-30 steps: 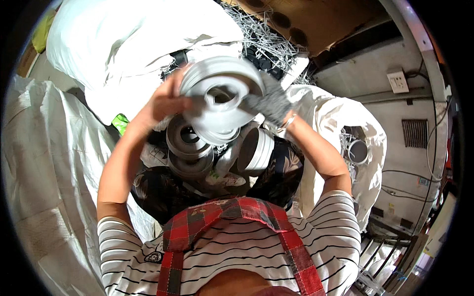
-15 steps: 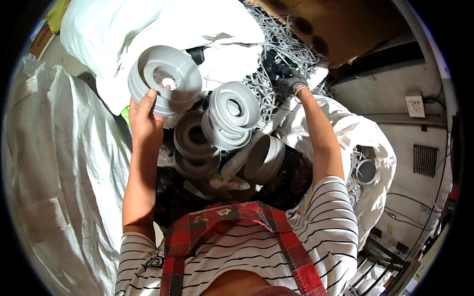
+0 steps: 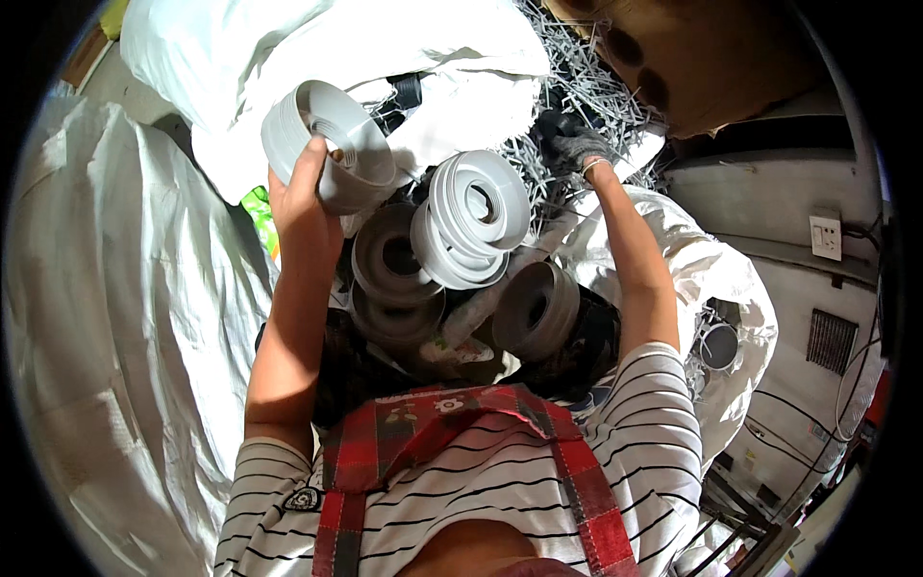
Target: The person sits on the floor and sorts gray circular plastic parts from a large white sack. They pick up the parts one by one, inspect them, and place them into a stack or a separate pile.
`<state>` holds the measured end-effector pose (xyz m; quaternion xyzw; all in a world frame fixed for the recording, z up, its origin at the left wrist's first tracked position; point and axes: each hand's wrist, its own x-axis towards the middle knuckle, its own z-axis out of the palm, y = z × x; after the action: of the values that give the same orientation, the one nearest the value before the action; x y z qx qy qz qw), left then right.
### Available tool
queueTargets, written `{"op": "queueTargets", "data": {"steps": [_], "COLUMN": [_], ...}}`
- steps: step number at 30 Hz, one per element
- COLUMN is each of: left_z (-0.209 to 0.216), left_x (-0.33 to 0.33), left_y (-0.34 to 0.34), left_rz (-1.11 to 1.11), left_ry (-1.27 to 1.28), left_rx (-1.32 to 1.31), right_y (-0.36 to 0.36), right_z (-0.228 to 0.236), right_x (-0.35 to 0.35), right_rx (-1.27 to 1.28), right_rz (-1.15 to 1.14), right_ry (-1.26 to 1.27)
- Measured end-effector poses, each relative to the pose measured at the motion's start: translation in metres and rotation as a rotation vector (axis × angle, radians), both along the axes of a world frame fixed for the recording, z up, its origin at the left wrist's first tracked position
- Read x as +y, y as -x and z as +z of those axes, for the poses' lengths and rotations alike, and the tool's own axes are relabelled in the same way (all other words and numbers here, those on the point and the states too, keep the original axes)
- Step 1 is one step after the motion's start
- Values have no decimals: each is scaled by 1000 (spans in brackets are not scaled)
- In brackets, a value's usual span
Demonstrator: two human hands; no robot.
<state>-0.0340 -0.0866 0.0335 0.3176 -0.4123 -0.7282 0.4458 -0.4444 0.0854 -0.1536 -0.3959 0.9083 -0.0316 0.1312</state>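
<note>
My left hand (image 3: 306,192) grips a round grey plastic fitting (image 3: 361,173) by its wall, thumb over the rim, its stepped hollow tilted toward the right. My right hand (image 3: 584,147), in a dark grey glove, reaches into a heap of thin grey plastic strips (image 3: 601,82), beside black pieces (image 3: 558,125). Its fingertips blend into the dark pieces, so their grip is hidden. Between my arms, two lighter grey fittings (image 3: 481,204) lean on each other. Two shaded fittings (image 3: 386,255) lie to their left, and another fitting (image 3: 536,310) rests on its side nearer to me.
White sacks spread at the far side (image 3: 423,38) and along the left (image 3: 115,317). An open white sack (image 3: 745,385) at the right holds grey pieces. Brown cardboard (image 3: 702,58) lies far right, near a wall with a socket (image 3: 825,238). One small black part (image 3: 407,90) sits on the far sack.
My left hand has turned the fitting, so its opening now faces more to the right. My right hand stays at the strips. The whole view has shifted slightly.
</note>
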Motion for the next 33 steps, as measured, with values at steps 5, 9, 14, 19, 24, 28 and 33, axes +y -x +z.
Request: {"op": "queueTargets", "data": {"steps": [5,9,14,19,24,28,33], "left_z": [-10,-16,-33,-1,4,-13,-14], "left_x": [-7,-4,-11,23,51,46,46], "left_y": [-20,-40,-59,-61,-47,-51,-49], "left_rz": [174,173,202,-141,-423,-401,-474], "left_ry": [-51,101,154,15,-275,-238,-85], "left_rx": [-54,-94,-225,2,50,122,-42], "right_y": [-111,-158,-206,-253,-290,-310,-300], "right_z": [61,119,172,194,182,188,173], "right_x": [-38,-27,-26,-29,-35,-36,-46], "right_rx": [-315,-461,-285,-53,-18,-208,-380], "right_rz": [89,-4,9,125,266,572,388], "right_ry": [83,104,439,704,627,658,590]}}
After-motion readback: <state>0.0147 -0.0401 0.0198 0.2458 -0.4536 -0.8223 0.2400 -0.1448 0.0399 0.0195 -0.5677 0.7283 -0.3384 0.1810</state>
